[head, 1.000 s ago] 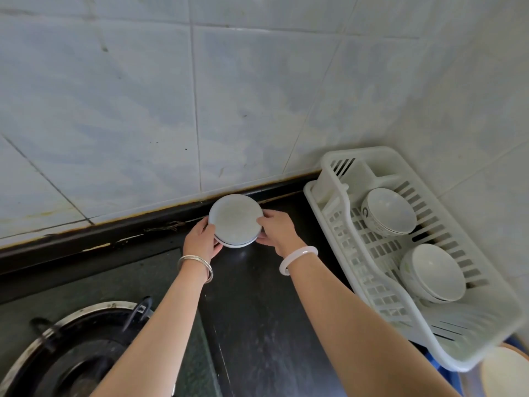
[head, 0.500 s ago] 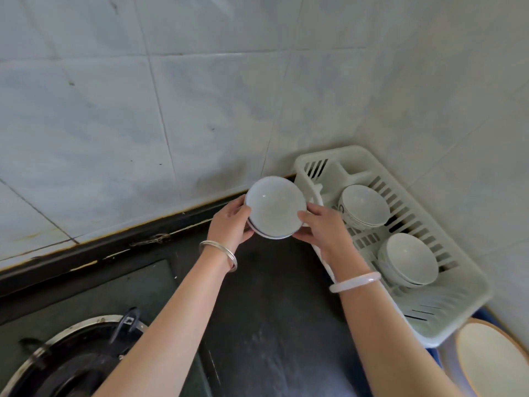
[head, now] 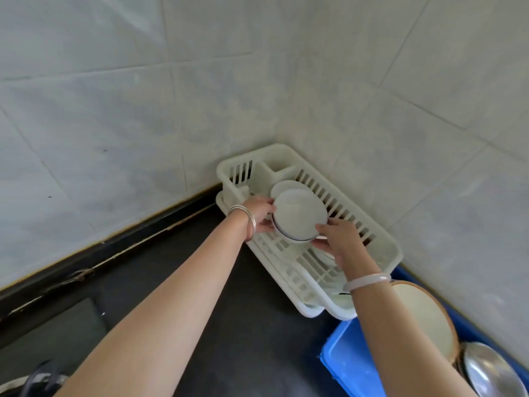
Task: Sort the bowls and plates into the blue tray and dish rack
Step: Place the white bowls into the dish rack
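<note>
A small stack of white bowls [head: 297, 214] is held over the middle of the white dish rack [head: 380, 247], which sits in the tiled corner. My left hand [head: 259, 212] grips the stack's left rim and my right hand [head: 340, 239] grips its lower right rim. Behind the stack, another white bowl [head: 282, 186] rests in the rack. My right hand and wrist hide the bowl lower in the rack. The blue tray [head: 346, 359] lies at the lower right with a cream plate [head: 423, 313] and a metal plate [head: 486, 371] in it.
A dark countertop [head: 252, 325] runs under my arms. Part of a gas stove burner [head: 37, 379] shows at the lower left. Tiled walls close in behind and to the right of the rack.
Both hands have carried the stacked bowls from the counter near the back wall to the right, and they now hold them above the dish rack. The view has swung right, so the blue tray shows.
</note>
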Motion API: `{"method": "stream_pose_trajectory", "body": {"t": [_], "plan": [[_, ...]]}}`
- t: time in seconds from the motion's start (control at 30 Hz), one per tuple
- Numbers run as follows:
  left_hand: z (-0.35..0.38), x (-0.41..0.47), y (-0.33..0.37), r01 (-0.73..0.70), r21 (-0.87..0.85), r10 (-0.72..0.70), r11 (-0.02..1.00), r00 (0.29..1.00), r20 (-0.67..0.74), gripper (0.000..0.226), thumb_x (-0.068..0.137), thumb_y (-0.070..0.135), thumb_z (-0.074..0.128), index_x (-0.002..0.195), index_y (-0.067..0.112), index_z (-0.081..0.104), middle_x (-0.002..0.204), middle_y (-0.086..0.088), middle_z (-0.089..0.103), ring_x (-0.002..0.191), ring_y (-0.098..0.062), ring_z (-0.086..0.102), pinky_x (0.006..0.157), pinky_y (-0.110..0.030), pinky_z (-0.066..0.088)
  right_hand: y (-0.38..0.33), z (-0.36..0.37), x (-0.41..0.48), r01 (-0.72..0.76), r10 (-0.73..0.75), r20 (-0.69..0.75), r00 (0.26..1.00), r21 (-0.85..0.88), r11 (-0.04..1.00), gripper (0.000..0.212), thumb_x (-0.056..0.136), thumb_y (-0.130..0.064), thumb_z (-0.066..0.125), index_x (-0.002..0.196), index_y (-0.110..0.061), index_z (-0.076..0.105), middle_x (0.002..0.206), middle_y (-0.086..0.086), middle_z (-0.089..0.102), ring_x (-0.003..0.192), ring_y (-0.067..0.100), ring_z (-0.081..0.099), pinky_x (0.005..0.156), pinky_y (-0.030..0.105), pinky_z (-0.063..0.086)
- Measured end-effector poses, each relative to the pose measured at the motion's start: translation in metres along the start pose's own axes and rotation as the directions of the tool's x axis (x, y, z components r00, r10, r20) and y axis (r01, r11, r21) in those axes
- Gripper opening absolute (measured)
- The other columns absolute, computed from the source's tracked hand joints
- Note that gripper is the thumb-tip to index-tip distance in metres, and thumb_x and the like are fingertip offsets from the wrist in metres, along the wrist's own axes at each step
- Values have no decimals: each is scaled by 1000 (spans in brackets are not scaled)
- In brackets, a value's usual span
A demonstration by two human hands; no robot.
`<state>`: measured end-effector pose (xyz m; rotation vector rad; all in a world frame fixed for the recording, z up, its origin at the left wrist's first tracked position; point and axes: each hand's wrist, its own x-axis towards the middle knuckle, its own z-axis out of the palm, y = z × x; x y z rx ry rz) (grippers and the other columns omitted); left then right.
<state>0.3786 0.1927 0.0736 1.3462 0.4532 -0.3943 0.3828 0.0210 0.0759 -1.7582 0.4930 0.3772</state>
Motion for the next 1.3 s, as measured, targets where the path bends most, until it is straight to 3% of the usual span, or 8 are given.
{"method": "stream_pose_trajectory", "body": {"t": [0.1, 0.27, 0.47, 0.73, 0.9, 1.03, 1.23, 1.3], "plan": [[6, 18, -2, 38, 143, -40, 989, 999, 13, 42, 92, -4, 37, 132, 7, 45, 134, -21, 48, 111, -32, 52, 88, -40, 46, 17, 0, 11, -56, 57, -11, 998, 53, 997, 41, 89, -1, 60, 129, 1, 51, 120, 20, 59, 88, 31, 65, 77, 34, 55], [2, 42, -4, 98, 316, -129, 944, 988, 78, 43, 92, -6, 39, 133, 3, 43, 135, -22, 48, 122, -36, 49, 90, -42, 47, 39, 3, 22, -126, 128, -12, 992, 115, 985, 27, 85, -2, 66, 111, 2, 59, 87, 14, 63, 66, 22, 65, 79, 35, 56], [3, 60, 3, 118, 516, -225, 849, 963, 150, 49, 89, -12, 38, 135, 3, 42, 134, -22, 50, 122, -35, 50, 97, -43, 46, 54, 4, 24, -167, 170, -11, 985, 120, 979, 9, 83, -6, 70, 81, -8, 61, 88, 17, 70, 71, 22, 70, 71, 31, 60], [10, 77, 4, 146, 680, -338, 718, 927, 159, 57, 88, -17, 31, 138, 9, 38, 140, -25, 40, 128, -41, 42, 99, -51, 42, 70, 9, 25, -182, 182, -3, 983, 59, 982, 17, 84, -11, 69, 101, -10, 66, 87, 14, 73, 87, 26, 71, 89, 41, 56], [10, 87, 2, 242, 633, -373, 735, 924, 80, 44, 94, -1, 38, 138, 3, 36, 141, -22, 42, 125, -38, 46, 100, -52, 42, 68, 8, 26, -154, 153, -13, 988, -20, 988, 19, 88, -17, 65, 107, -16, 65, 85, 9, 69, 84, 24, 68, 83, 37, 58], [16, 88, -2, 229, 628, -293, 744, 956, -1, 42, 94, 10, 45, 134, 1, 38, 134, -24, 47, 117, -39, 51, 85, -49, 50, 64, 4, 23, -197, 197, 12, 980, -20, 980, 9, 94, -26, 56, 85, -23, 56, 91, 8, 70, 73, 20, 64, 80, 37, 56], [21, 81, -10, 76, 723, -39, 686, 997, -68, 29, 90, 19, 47, 107, 0, 59, 104, -20, 62, 88, -30, 56, 74, -35, 42, 51, -1, 3, -199, 204, 65, 977, -80, 977, 18, 96, -33, 48, 105, -17, 52, 98, 4, 67, 84, 22, 67, 87, 38, 54], [19, 72, -7, 55, 732, 39, 679, 993, -110, 30, 92, 19, 46, 109, 0, 61, 113, -21, 62, 100, -33, 59, 81, -37, 45, 42, -11, -7, -173, 175, 54, 983, -26, 985, 26, 97, -31, 47, 113, -12, 54, 107, 6, 68, 87, 22, 64, 92, 39, 52]]}}
